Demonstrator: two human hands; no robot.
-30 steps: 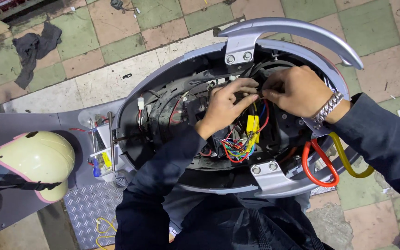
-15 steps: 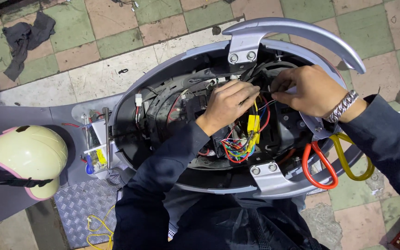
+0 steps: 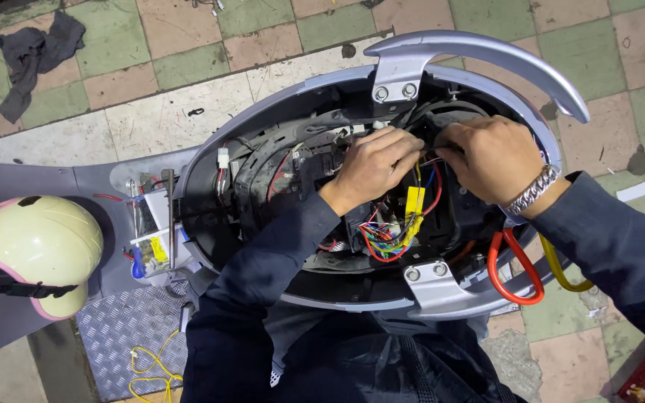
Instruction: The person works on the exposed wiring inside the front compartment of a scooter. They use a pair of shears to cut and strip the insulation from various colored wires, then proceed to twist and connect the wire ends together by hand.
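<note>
Sleeves of dark cloth lead up from the near edge to both hands inside the open scooter body (image 3: 285, 127); just nearer than the hands a bundle of coloured wires (image 3: 382, 240) with a yellow tag lies in the black cavity, red and yellow loops at its right rim. The left hand (image 3: 371, 168) and right hand (image 3: 490, 157) meet, fingers pinched on thin black wiring (image 3: 433, 149); the step looks like joining leads, which calls for steady, fine fingertip alignment. Farther left, a cream helmet (image 3: 31, 250); beyond, a dark rag (image 3: 31, 56) on tiles.
</note>
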